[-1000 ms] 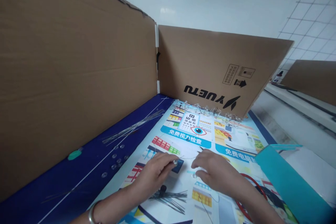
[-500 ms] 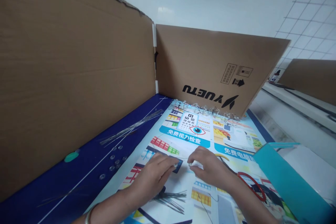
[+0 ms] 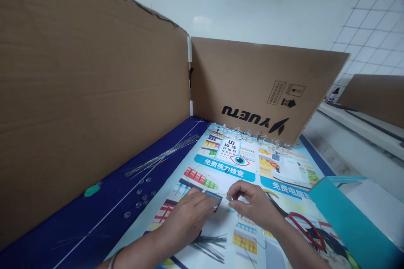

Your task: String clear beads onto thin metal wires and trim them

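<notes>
My left hand is closed in a pinch over the printed sheet, a small clear piece at its fingertips. To its right, my right hand pinches a small clear bead between thumb and index finger. The two hands are apart, with a thin wire faintly visible near them. Beneath my left hand lies a bundle of dark wires. Several clear beads rest on the blue surface to the left, near a second bundle of thin wires.
Cardboard panels stand at the left and back. Clear wired pieces line the back panel's foot. Red-handled pliers lie partly behind my right forearm. A teal box sits at right, a green piece at left.
The view has shifted slightly, so the scene sits lower and further right. My left hand has turned a little, and the bead at my right fingertips shows more clearly.
</notes>
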Demonstrator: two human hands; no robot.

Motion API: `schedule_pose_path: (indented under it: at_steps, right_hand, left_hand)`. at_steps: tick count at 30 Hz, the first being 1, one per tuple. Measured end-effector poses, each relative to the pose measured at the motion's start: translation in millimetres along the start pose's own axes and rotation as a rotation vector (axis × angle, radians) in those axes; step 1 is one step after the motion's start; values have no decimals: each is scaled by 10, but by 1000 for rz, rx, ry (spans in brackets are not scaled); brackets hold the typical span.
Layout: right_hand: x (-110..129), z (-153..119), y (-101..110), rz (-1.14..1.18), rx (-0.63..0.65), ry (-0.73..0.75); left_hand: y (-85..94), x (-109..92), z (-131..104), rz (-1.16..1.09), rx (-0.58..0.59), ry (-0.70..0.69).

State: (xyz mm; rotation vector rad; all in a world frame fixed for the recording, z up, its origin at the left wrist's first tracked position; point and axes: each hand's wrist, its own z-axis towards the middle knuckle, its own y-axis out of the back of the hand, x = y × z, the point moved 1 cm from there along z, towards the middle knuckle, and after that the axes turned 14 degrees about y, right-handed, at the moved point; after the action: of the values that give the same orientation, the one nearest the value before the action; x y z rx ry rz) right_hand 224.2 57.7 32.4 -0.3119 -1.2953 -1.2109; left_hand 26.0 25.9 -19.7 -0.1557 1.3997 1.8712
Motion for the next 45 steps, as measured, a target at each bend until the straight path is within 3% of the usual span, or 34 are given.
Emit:
schedule_pose_path:
  at_steps: [5, 9, 20, 25, 30, 40, 45]
  right_hand:
    - [-91, -21, -41, 202, -19, -50]
    - [-135, -30, -63, 233, -21, -62]
    - [-22, -21, -74, -47, -8, 34]
    - [-13, -43, -167, -104, -15, 26]
    - [87, -37, -240, -123, -74, 57]
    - [101, -41, -263, -191, -124, 30]
    - [165, -24, -262, -315, -49, 100]
  left_hand:
    - [19, -30, -4, -14, -11, -11]
    - [16, -27, -8, -11, -9, -4]
    - [40, -96, 13, -4, -31, -7]
    - [73, -168, 33, -158, 74, 149]
    - [111, -182, 58, -359, 102, 280]
    - [103, -158, 55, -372, 84, 238]
    - [72, -151, 44, -319, 63, 243]
